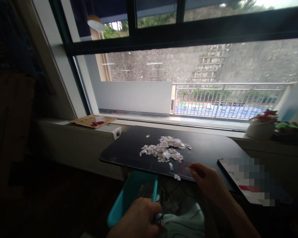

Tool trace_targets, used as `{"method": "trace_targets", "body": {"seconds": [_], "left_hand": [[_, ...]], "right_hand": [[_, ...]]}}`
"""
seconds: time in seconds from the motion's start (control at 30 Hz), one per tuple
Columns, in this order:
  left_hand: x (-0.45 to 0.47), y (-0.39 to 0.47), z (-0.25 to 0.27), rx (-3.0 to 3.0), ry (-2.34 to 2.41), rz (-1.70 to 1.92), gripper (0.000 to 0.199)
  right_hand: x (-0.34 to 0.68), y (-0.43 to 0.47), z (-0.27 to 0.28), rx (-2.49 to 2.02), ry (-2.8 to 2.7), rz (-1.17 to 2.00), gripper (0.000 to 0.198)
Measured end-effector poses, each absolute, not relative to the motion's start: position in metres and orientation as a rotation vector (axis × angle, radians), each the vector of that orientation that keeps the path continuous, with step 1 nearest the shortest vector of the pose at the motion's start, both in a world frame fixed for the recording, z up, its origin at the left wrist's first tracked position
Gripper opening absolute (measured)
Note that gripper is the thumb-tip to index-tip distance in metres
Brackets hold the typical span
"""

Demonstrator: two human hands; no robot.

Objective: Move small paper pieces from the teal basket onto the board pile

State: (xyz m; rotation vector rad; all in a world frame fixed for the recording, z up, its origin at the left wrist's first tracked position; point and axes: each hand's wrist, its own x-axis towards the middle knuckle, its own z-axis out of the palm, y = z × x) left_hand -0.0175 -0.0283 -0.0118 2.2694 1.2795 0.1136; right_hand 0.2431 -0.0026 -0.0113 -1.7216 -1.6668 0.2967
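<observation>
A loose heap of small white paper scraps [167,148] lies on the dark tabletop [203,142]. A few scraps trail to the near edge. My right hand [208,178] is at that edge, its fingers closed on a see-through, pinkish round plastic piece [184,169] that looks like a lid or shallow dish. Below the table, a teal plastic bin [120,201] stands in front of me, with some pale bits dimly visible inside. My left hand [142,215] is closed around the bin's right rim; its fingertips are partly hidden.
A flat box or booklet [240,185], partly blurred out, lies at the table's right. On the sill to the left, red scissors [97,124] rest on brown paper [81,121]. A white pot [259,129] stands at the right of the window. Pale green patterned fabric [181,223] lies below.
</observation>
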Motion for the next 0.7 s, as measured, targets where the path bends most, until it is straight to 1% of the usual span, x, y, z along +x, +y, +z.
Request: {"method": "trace_targets", "body": {"seconds": [0.57,0.7], "left_hand": [[-0.017,-0.029,-0.012,2.26,1.27,0.135,0.012],[-0.016,-0.029,-0.012,2.263,1.288,0.118,0.015]], "right_hand": [[0.236,-0.002,-0.014,-1.687,-1.696,0.345,0.029],[0.231,0.003,-0.009,-1.666,-1.67,0.284,0.032]]}}
